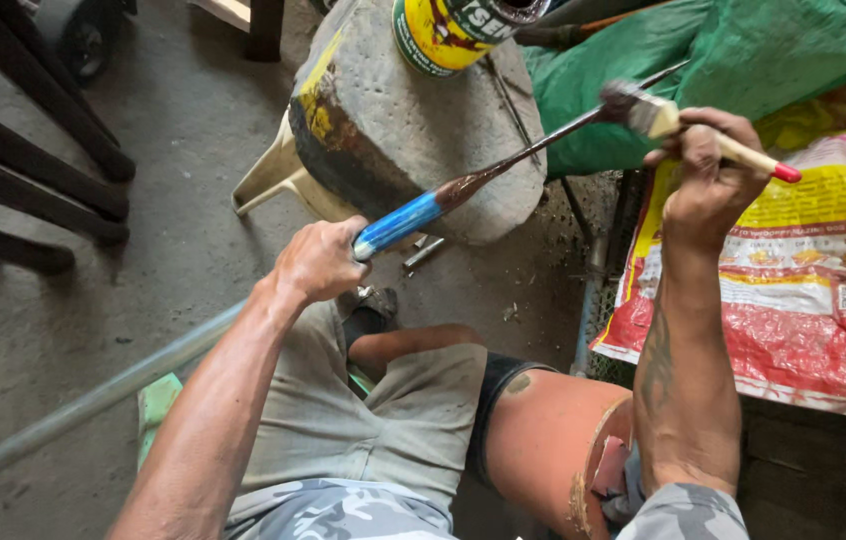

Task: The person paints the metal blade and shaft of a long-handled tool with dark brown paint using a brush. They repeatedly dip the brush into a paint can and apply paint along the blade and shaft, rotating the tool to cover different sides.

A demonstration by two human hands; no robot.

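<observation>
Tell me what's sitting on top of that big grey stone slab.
A yellow-labelled paint can stands on the stone slab, cropped by the frame's top edge. Yellow and dark paint stains mark the slab's left edge. A cream plastic chair shows beneath; the slab covers its seat.

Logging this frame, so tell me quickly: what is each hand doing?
Left hand: closed on the blue-handled tool.
Right hand: closed on the paintbrush.

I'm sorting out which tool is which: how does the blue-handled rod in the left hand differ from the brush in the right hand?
The blue-handled rod is long, thin metal, smeared brown past its grip; the brush is short, with a pale wooden handle, red tip and dark bristles. The left hand grips the rod at its low end, so it slants up to the right; the right hand holds the brush nearly level. They meet at the bristles, in front of a green tarp.
</observation>
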